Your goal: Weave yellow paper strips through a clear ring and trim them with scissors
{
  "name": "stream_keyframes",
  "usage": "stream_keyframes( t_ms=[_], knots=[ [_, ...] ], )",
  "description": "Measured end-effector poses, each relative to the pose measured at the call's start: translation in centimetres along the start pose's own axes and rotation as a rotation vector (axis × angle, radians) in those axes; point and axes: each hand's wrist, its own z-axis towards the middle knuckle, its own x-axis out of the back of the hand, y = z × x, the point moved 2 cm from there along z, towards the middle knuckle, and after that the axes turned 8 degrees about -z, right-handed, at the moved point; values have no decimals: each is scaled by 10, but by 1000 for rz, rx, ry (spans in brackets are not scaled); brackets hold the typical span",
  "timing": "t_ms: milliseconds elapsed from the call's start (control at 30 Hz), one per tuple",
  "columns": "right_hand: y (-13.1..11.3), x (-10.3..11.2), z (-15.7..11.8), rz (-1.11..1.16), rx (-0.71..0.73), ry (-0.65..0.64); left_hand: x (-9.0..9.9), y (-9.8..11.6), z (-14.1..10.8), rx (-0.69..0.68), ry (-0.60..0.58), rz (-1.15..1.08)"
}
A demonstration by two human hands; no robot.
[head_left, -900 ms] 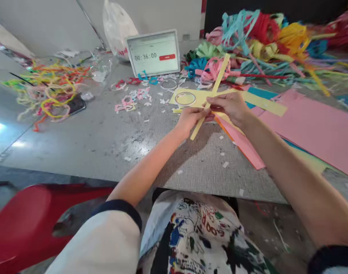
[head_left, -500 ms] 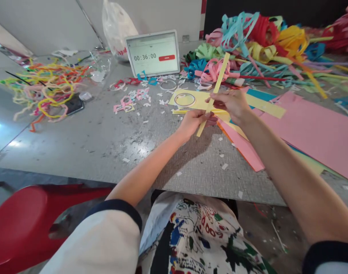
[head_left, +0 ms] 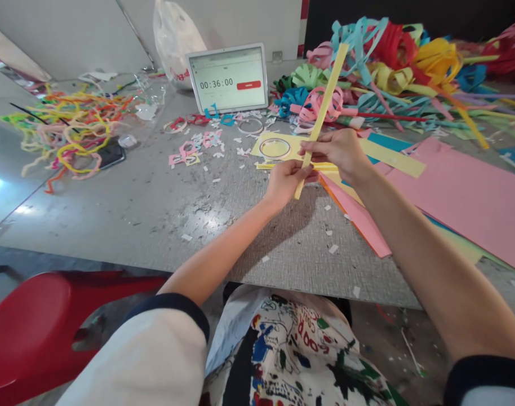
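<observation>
- Above the gray table (head_left: 223, 225), both left hand (head_left: 285, 181) and right hand (head_left: 344, 153) gripped a yellow paper strip (head_left: 329, 93).
- Behind it sat paper curls (head_left: 359, 48).
- The left fingertips were partly hidden.

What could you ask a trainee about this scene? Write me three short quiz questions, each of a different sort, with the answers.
1. True or false: the left hand and the right hand both touch the long, narrow yellow paper strip.

2. Multiple choice: what stands just left of the white-framed rectangular tablet, partly behind it?
A) a green glass bottle
B) a whitish plastic bag with red print
C) a brown wooden box

3. Fill in the missing number: the tablet's screen reads 00:__:00.

Key: 1. True; 2. B; 3. 36
</observation>
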Motion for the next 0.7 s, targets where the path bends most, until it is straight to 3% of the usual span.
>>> stream_keyframes(
  t_ms=[367,700],
  knots=[
    [4,4,8,-12,35,46,1,-5,-1,93,10,54],
    [8,15,14,56,-55,132,6,-5,-1,65,-43,40]
  ],
)
